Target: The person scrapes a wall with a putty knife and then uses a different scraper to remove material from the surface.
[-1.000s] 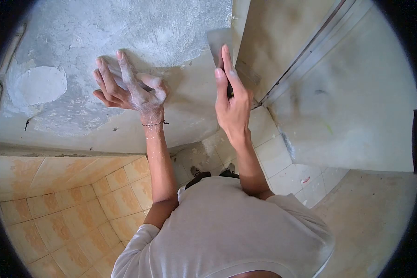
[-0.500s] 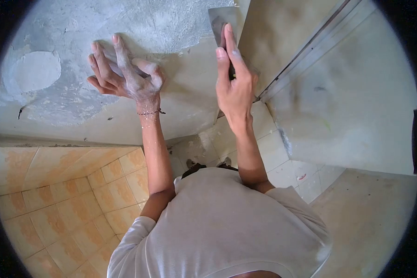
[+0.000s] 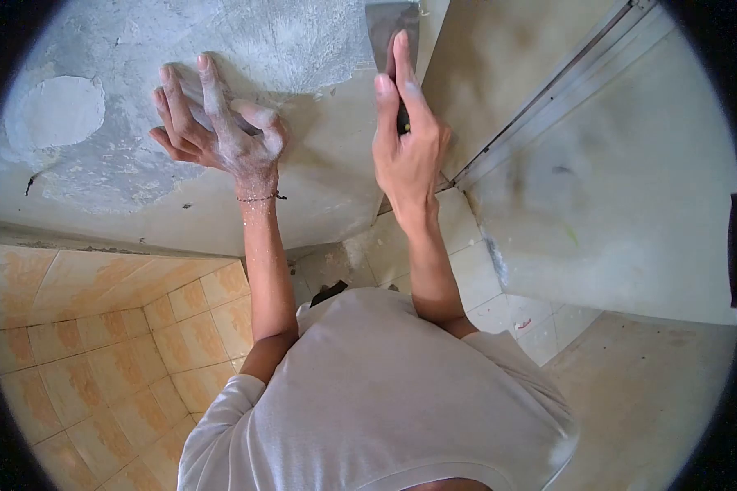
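Note:
My left hand is against the wall, dusted with white powder, its fingers spread and thumb bent. A dark grey patch shows between its fingers; whether it is shadow or a flat object is unclear. My right hand is closed around the dark handle of a putty knife, thumb and forefinger stretched up along it. The metal blade points away from me and lies at the right edge of the rough grey plastered area. A round pale patch marks the plaster left of my left hand.
A corner with a dark vertical gap and a pale panel stand at the right. Orange-patterned tiles cover the lower left. Pale floor tiles show beyond my body. A short dark wire sticks out of the wall at left.
The putty knife and my right hand have moved up along the plaster's right edge. My left hand keeps its spread shape and place on the wall; the whole view has shifted slightly.

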Tool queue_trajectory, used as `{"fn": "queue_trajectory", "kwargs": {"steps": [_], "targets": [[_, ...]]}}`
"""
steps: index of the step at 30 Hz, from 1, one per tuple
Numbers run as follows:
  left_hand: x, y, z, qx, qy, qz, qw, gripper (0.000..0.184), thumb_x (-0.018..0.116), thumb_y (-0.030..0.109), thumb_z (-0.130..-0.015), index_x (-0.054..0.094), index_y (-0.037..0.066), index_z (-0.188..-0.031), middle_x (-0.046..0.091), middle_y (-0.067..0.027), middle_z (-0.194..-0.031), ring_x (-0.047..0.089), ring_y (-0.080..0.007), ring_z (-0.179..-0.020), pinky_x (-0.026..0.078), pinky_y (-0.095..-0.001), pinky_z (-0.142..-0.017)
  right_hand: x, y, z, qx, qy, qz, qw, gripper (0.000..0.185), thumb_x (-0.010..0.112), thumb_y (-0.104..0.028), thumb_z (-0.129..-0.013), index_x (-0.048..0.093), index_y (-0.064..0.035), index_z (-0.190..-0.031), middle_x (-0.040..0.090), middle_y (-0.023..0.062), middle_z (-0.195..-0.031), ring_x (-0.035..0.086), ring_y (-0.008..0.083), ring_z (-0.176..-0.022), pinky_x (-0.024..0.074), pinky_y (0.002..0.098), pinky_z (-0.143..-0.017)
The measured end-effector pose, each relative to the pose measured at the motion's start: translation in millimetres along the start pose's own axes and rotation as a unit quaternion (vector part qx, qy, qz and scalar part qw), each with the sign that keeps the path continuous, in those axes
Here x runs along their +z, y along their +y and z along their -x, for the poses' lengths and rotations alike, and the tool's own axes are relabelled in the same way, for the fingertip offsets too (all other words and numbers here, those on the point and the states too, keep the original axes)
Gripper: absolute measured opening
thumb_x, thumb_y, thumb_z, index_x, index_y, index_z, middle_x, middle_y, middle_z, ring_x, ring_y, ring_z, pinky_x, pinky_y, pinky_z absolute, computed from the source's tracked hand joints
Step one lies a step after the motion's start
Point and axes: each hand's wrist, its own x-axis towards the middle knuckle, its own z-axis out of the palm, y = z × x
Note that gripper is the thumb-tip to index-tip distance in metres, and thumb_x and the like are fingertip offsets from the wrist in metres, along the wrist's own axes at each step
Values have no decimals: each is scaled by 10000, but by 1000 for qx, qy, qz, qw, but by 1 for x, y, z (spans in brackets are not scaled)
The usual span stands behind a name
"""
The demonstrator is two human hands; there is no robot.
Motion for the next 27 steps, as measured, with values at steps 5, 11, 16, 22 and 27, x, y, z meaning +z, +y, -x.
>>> {"fn": "queue_trajectory", "kwargs": {"steps": [5,11,16,22,27], "targets": [[3,3,-5,6,27,13,1000,646,407,501,-936,601,192,-1469,438,-162,-1583,335,-366,-1490,53,-529,-1240,-2,4,5,-28,-5,-9,1000,456,545,-168,-1063,515,-85,-1510,638,154,-1369,769,315,-876,579,314,-639],[-3,3,-2,5,1,-1,1000,646,441,405,-881,603,182,-1466,444,-163,-1577,343,-366,-1486,56,-524,-1246,-9,-5,11,54,-33,-83,995,424,549,-162,-1069,548,-24,-1470,609,164,-1440,627,288,-1295,510,330,-1023],[-1,3,-3,4,8,-10,1000,645,455,349,-846,622,175,-1445,447,-169,-1572,340,-349,-1491,56,-519,-1250,-5,-5,-14,-11,-13,-43,999,455,555,-189,-1062,523,-77,-1502,627,142,-1384,769,310,-887,578,326,-670],[-2,5,-5,1,5,-14,1000,638,448,359,-861,622,174,-1446,444,-171,-1574,348,-341,-1489,46,-518,-1255,-5,5,-5,-28,-14,-23,999,464,543,-214,-1071,510,-95,-1518,637,155,-1359,754,296,-744,540,327,-600],[-2,6,-4,3,13,-7,1000,630,431,381,-888,618,163,-1448,446,-170,-1574,352,-342,-1488,46,-518,-1256,-4,7,-1,-27,8,-31,999,466,544,-215,-1071,508,-114,-1525,643,157,-1352,679,277,-597,515,321,-563]]}}
